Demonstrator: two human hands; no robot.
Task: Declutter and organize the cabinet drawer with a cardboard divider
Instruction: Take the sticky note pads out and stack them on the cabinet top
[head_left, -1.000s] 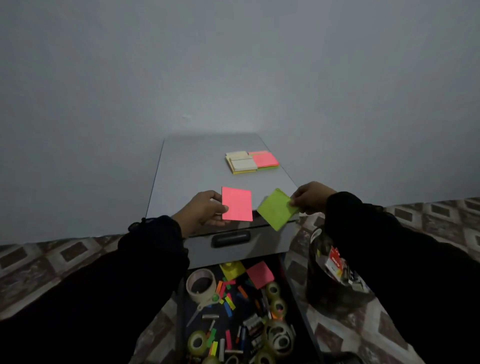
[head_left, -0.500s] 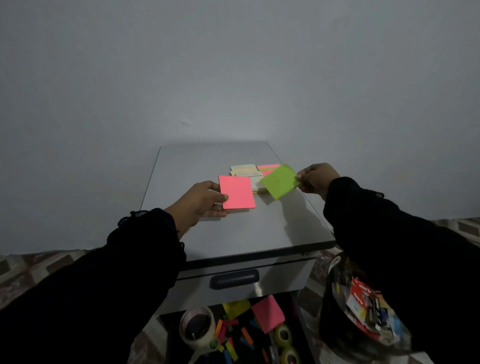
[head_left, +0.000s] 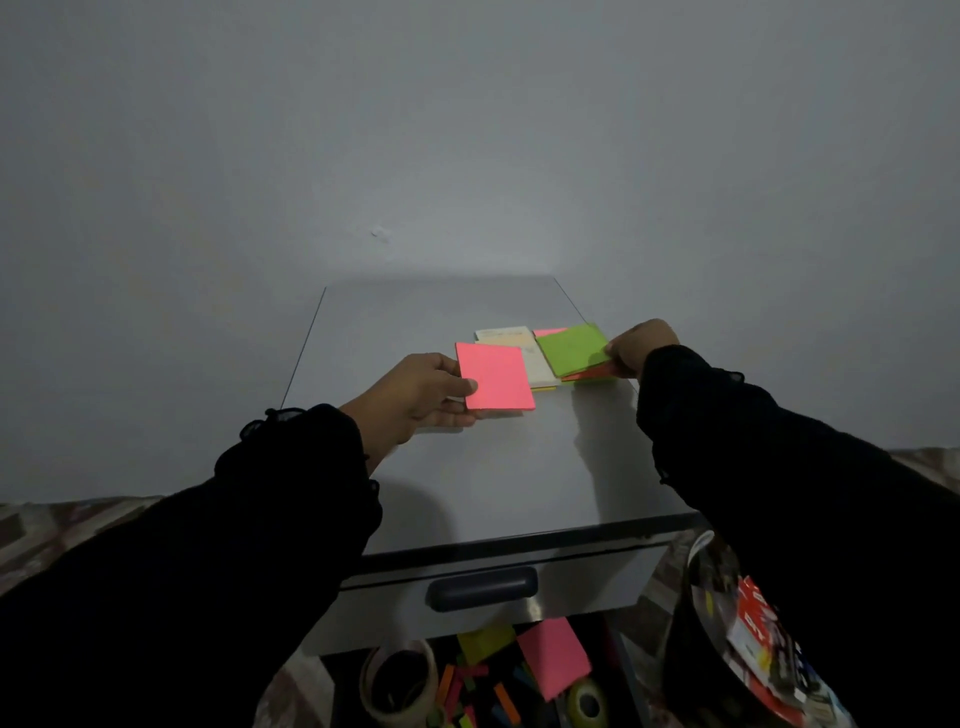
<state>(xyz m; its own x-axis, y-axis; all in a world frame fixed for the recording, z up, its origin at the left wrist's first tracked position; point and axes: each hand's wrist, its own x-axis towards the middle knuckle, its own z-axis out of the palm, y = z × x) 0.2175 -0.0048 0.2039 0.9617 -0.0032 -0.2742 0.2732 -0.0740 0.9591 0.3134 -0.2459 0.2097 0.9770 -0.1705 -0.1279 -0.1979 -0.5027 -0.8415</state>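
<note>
Head view: the right hand (head_left: 641, 348) pinches a green pad (head_left: 571, 349) directly over the far-right note stack (head_left: 511, 345) on the cabinet top (head_left: 467, 467), while the left hand (head_left: 421, 392) grips a pink pad (head_left: 496, 376) just left and nearer.

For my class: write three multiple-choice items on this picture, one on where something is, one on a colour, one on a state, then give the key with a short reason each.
1. Where is the green note pad?
A. on the floor
B. over the pads at the back right of the cabinet top
C. in the open drawer

2. What colour is the pad in the left hand?
A. pink
B. blue
C. white

3. How is the right hand placed?
A. flat on the cabinet top
B. hanging idle
C. pinching the green note pad's edge

Key: B, it lies over the stack of pads there. A, the pink note pad is bright pink. C, its fingers close on the pad's right edge.
</note>
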